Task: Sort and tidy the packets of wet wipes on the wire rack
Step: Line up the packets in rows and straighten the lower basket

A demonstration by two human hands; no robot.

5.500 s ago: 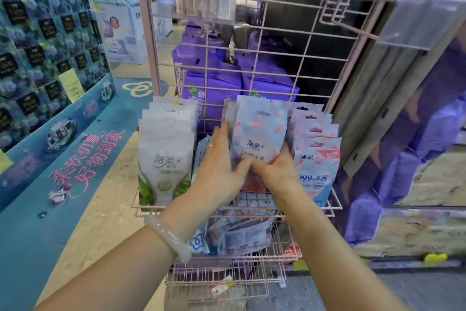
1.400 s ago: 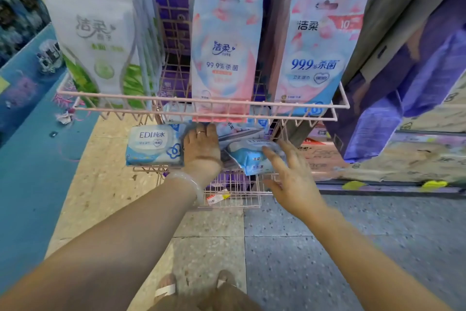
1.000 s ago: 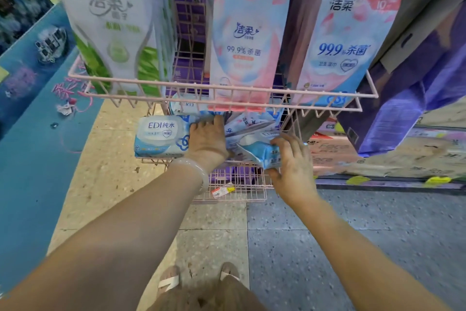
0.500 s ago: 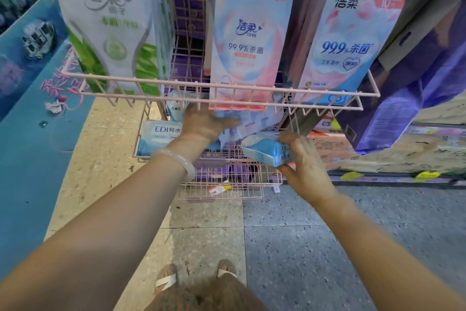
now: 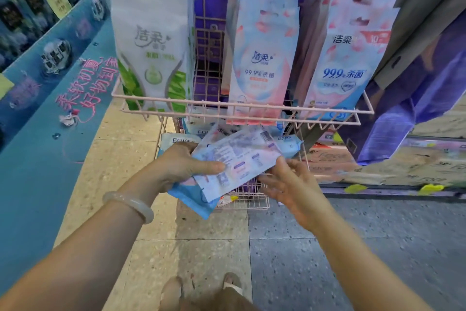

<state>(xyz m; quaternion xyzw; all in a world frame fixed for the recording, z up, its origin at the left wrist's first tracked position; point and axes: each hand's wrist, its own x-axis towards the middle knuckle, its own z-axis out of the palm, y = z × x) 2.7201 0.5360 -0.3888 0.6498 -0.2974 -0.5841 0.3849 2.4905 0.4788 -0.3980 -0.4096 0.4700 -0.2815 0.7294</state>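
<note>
The left hand (image 5: 181,164), which half a second ago reached under the upper rail into the lower basket (image 5: 248,201), has drawn back toward the near side, now gripping a flat packet (image 5: 234,162) back-side up. The right hand (image 5: 292,186) has let go of its small blue pack and opened beneath the packet's right edge.

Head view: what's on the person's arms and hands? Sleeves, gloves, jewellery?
Both forearms are bare, with no sleeves in view and no gloves. The left hand has a pale, translucent, smooth round bangle at its wrist. The right hand and its wrist carry nothing visible. The frame is too blurred to tell rings.
</note>
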